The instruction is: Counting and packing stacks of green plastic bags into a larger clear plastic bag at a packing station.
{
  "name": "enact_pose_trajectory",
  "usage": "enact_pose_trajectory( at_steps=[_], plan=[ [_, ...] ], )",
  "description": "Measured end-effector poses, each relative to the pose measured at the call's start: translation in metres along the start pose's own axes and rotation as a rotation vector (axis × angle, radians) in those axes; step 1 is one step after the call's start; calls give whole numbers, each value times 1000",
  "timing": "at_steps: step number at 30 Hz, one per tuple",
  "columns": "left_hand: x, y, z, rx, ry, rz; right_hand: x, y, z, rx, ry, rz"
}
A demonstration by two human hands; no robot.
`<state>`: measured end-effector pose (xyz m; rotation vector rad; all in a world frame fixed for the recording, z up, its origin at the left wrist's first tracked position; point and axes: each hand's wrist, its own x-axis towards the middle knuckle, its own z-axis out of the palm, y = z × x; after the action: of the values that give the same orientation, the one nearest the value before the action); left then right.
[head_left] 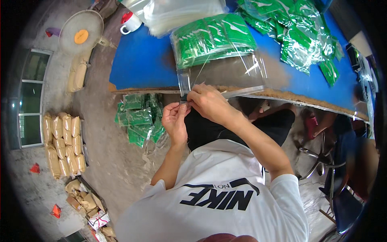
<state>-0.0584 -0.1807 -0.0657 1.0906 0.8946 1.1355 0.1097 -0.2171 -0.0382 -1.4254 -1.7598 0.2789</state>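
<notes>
A large clear plastic bag (222,74) lies on the table with its near edge over the table's front edge. Rows of flat green packets (213,38) fill its far part. My right hand (211,104) is closed on the near left corner of the bag, fingers bent. Just to its left, my left hand (174,121) is raised with the fingers curled and thumb and forefinger pinched together by the same corner. What sits in that pinch is too small to make out. A small dark patch shows between the two hands.
The blue table (139,60) holds a heap of green packets (306,38) at right, a stack of clear bags (177,14) and a red-lidded white mug (131,23). Bundled green packets (139,117) lie on the floor. A fan (81,28) and brown sacks (62,141) stand left.
</notes>
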Motion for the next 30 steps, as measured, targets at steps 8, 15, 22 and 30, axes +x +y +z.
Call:
enact_pose_trajectory(
  at_steps=[8,15,22,30],
  plan=[
    [102,47,40,256,-212,192,-7,-9,3,-43,50,16],
    [224,19,103,865,-442,126,-81,-20,-72,94,-4,84],
    [221,20,109,718,-610,288,-458,-31,-200,-816,-227,1675],
    [204,25,122,642,-701,262,-254,-15,-177,-303,531,812]
  ],
)
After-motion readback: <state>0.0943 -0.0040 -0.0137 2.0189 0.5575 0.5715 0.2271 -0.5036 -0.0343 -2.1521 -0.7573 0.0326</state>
